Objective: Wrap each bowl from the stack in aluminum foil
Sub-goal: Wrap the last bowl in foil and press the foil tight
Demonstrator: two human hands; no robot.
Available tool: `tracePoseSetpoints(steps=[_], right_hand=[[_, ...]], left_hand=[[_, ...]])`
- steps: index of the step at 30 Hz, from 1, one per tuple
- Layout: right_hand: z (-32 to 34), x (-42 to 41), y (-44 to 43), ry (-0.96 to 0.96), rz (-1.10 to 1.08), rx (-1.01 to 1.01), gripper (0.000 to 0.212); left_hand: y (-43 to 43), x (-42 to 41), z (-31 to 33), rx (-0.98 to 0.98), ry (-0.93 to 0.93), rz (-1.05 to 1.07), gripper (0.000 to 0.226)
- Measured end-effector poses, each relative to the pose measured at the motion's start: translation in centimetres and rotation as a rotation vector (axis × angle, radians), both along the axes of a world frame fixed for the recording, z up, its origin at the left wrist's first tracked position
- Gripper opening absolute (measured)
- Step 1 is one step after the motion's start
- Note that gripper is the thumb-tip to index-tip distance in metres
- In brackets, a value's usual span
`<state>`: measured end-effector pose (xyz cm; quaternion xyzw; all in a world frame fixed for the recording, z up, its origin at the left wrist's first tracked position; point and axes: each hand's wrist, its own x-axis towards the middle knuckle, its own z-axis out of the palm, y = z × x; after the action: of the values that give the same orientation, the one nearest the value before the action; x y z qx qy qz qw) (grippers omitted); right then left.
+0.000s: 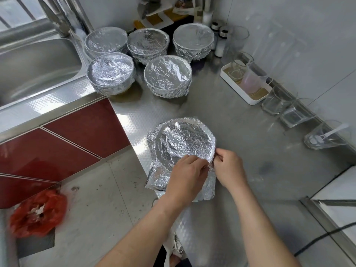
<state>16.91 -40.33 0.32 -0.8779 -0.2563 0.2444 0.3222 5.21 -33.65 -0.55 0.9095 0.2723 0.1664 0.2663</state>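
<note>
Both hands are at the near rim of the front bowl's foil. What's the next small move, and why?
Probably fold the pinched foil edge down and press it against the side of the bowl. The left hand and right hand pinch it at the rim, and the foil skirt below hangs loose, unlike the wrapped bowls behind.

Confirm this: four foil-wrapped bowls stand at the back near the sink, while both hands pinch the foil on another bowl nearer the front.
Not four: the head view shows five foil-wrapped bowls at the back near the sink. The rest holds: the left hand and right hand pinch the foil on another bowl.
</note>
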Motion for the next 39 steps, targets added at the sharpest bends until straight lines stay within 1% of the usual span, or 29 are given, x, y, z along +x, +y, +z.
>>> tracePoseSetpoints(steps=[1, 3, 4, 5, 6, 7, 9, 10, 11, 13, 16, 17, 19, 21, 24, 27, 32, 34, 36, 39], right_hand=[[0.0, 0.1, -0.1, 0.119, 0.028, 0.055, 0.021], [0.5, -0.4, -0.2, 0.401, 0.005, 0.242, 0.025], [0.7, -0.7, -0.2, 0.490, -0.028, 0.308, 0.026], [0.8, -0.9, -0.1, 0.508, -0.051, 0.335, 0.026], [0.9, -1.1, 0.1, 0.462, -0.072, 0.319, 0.028], [0.9, -1.3, 0.3, 0.363, -0.088, 0.257, 0.034], [1.1, -1.3, 0.9, 0.123, -0.128, 0.100, 0.039], [1.3, -1.1, 1.2, 0.028, -0.154, 0.063, 0.038], [1.4, -0.9, 1.6, -0.033, -0.173, 0.054, 0.037], [1.7, -0.3, 2.4, -0.108, -0.174, 0.032, 0.036], [1.5, 0.6, 3.8, -0.147, -0.140, -0.065, 0.039], [1.5, 0.8, 4.1, -0.156, -0.135, -0.116, 0.041], [1.4, 1.2, 4.6, -0.187, -0.127, -0.207, 0.043], [1.4, 1.3, 4.9, -0.225, -0.124, -0.257, 0.041], [1.6, 1.2, 5.3, -0.259, -0.123, -0.275, 0.041], [1.9, 1.2, 5.2, -0.271, -0.111, -0.275, 0.039], [2.3, 2.3, 5.3, -0.233, 0.067, -0.320, 0.030], [2.1, 2.3, 5.3, -0.268, 0.058, -0.335, 0.027], [2.1, 2.4, 5.0, -0.288, 0.024, -0.322, 0.027], [2.1, 2.6, 4.5, -0.286, 0.000, -0.224, 0.025]], left_hand=[[0.1, 0.1, 0.0, -0.001, -0.005, 0.011, 0.016], [0.2, 0.2, 0.0, -0.010, -0.007, 0.032, 0.020], [0.2, 0.2, -0.1, -0.012, -0.004, 0.042, 0.017], [0.1, 0.4, -0.1, -0.019, 0.003, 0.049, 0.012], [0.1, 0.5, -0.1, -0.022, 0.011, 0.046, 0.009], [0.1, 0.6, 0.1, -0.027, 0.020, 0.031, 0.008], [0.4, 0.6, 0.7, -0.016, 0.038, -0.013, 0.014], [0.9, 0.4, 1.1, 0.003, 0.034, -0.013, 0.018], [1.6, 0.0, 1.7, 0.017, 0.016, 0.020, 0.020], [3.7, -1.0, 2.4, 0.053, -0.031, 0.179, 0.015], [6.7, -2.5, 2.6, 0.116, 0.026, 0.418, 0.022], [7.3, -2.8, 2.6, 0.097, 0.060, 0.451, 0.026], [7.8, -3.1, 2.4, -0.001, 0.154, 0.469, 0.030], [8.0, -3.2, 2.1, -0.035, 0.199, 0.473, 0.030], [7.9, -3.3, 2.2, -0.037, 0.187, 0.495, 0.026], [7.6, -3.8, 2.0, -0.117, 0.180, 0.540, 0.027], [6.9, -4.3, 2.5, -0.296, 0.144, 0.586, 0.036], [6.2, -4.4, 2.8, -0.378, 0.113, 0.588, 0.043], [5.7, -4.5, 2.9, -0.418, 0.096, 0.587, 0.045], [5.3, -4.4, 2.8, -0.440, 0.079, 0.609, 0.044]])
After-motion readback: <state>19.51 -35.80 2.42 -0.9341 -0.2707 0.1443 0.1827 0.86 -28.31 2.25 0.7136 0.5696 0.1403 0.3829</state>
